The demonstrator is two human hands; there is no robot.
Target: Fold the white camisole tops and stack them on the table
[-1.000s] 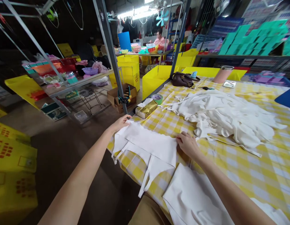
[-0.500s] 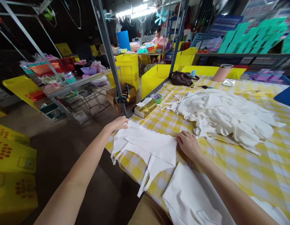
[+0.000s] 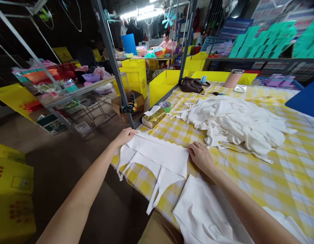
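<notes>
Hands are both resting on one white cloth piece (image 3: 159,156), which is lying flat at the near left corner of the table (image 3: 273,183) with its straps hanging over the edge. Your left hand (image 3: 125,135) is pressing the far left corner of that piece, fingers laid loosely on the fabric and closing on nothing. Your right hand (image 3: 200,156) is lying palm down at the piece's right edge, fingers spread flat, likewise gripping nothing. A second white piece (image 3: 205,213) is sitting just beside your right forearm, at the table's near edge. A heap of white pieces (image 3: 238,122) is lying well apart, toward the middle of the yellow checked covering. A gold tissue box (image 3: 153,117) is standing near the left edge beyond your left hand, with a tape roll (image 3: 165,105) just behind it. A brown bag (image 3: 191,84) and a pink cup (image 3: 232,78) are standing at the far end. Another person (image 3: 167,40) is sitting at a distant table.
</notes>
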